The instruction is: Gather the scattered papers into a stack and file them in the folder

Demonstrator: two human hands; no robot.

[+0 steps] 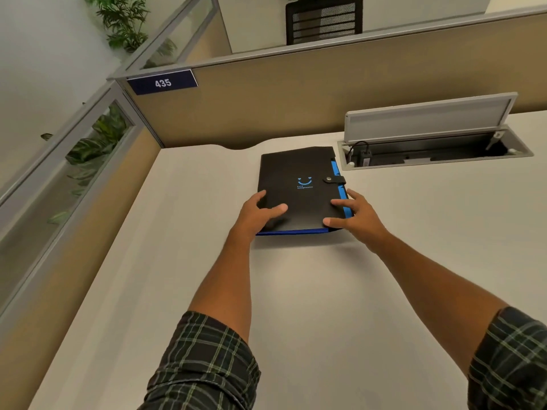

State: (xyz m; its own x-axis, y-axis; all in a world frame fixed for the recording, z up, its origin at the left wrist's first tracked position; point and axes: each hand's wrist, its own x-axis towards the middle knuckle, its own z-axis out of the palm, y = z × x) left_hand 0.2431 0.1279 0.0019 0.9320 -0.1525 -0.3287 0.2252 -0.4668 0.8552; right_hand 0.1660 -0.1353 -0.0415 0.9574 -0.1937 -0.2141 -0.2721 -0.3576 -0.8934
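Observation:
A black folder (pixel 299 173) with blue edges and a blue smiley print lies closed on the white desk (pixel 207 261), its snap strap fastened on the right side. My left hand (pixel 257 211) rests on the folder's near left corner, thumb lying across the cover. My right hand (pixel 355 214) touches the near right corner with its fingers stretched over the cover and the blue edge. No loose papers show on the desk.
An open cable tray (pixel 435 152) with a raised grey lid is set in the desk to the right of the folder. Tan cubicle partitions (pixel 296 99) bound the desk at the back and left, one with a sign reading 435. A black chair stands beyond the partition.

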